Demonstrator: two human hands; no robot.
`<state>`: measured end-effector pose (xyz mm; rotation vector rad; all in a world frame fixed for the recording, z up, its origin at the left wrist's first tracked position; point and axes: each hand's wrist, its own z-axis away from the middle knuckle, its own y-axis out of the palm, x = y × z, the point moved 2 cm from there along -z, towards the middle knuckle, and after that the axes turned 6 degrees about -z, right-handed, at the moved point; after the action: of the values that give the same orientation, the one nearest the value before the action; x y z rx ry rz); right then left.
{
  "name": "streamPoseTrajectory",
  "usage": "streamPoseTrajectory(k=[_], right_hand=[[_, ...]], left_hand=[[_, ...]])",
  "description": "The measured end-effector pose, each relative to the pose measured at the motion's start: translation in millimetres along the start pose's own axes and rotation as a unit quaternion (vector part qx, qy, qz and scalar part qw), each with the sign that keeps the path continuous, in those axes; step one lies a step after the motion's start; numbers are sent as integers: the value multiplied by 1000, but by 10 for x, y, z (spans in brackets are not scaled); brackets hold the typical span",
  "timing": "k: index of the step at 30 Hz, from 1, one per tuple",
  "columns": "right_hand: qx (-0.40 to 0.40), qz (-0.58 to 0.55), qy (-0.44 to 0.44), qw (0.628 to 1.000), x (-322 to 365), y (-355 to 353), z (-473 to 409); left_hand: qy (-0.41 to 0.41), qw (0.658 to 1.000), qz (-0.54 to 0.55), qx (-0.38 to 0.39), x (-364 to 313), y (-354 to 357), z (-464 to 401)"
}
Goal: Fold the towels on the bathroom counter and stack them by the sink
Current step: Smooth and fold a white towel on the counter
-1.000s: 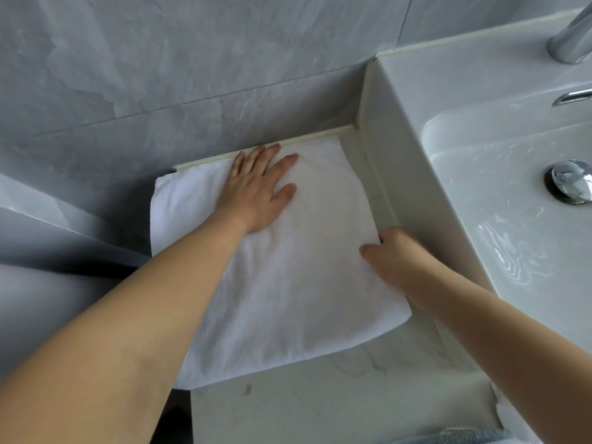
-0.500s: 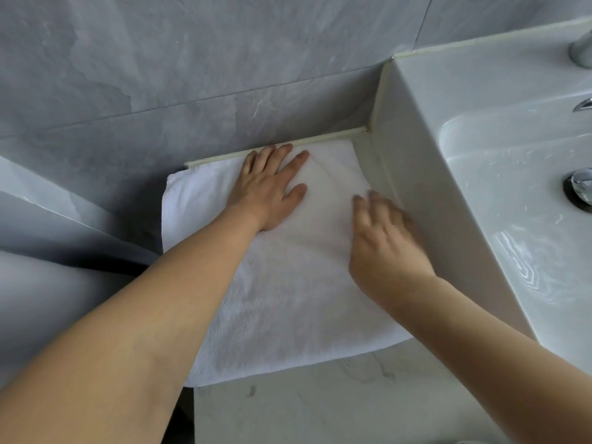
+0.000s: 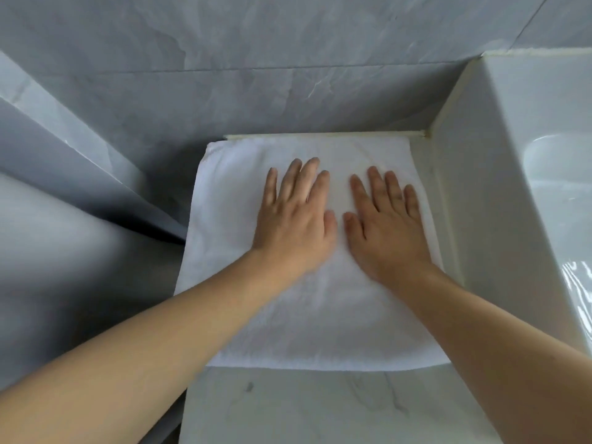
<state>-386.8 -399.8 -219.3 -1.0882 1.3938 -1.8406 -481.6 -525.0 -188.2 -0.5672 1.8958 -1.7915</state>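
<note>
Both hands, left hand (image 3: 296, 216) and right hand (image 3: 386, 222), press flat, fingers straight, on the folded towel (image 3: 230, 200).

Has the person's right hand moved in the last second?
Yes. The right hand has left the white folded towel's edge nearest the white sink and now lies flat further in, beside the left hand.
</note>
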Motion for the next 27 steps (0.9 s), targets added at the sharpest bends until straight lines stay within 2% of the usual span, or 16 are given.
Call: streamPoseTrajectory(k=[4, 10, 13, 15, 19, 23, 27], right_hand=[[-8, 5, -7, 1000, -41, 8, -10], [30, 22, 3, 999, -95, -68, 67], [-10, -36, 10, 999, 57, -81, 434], [-1, -71, -2, 997, 235, 3, 814], [24, -8, 10, 1000, 223, 146, 1183], [5, 0, 14, 1000, 177, 163, 1124], [15, 17, 9, 1000, 131, 158, 1154]], left_hand=[[-34, 993, -56, 102, 309, 182, 723], [-54, 993, -59, 83, 368, 232, 720], [-59, 993, -51, 89, 390, 258, 736], [-61, 992, -50, 94, 385, 256, 721], [-66, 991, -44, 104, 352, 188, 703], [-18, 999, -30, 39, -54, 222, 1189], [-50, 994, -48, 79, 27, 277, 1410]])
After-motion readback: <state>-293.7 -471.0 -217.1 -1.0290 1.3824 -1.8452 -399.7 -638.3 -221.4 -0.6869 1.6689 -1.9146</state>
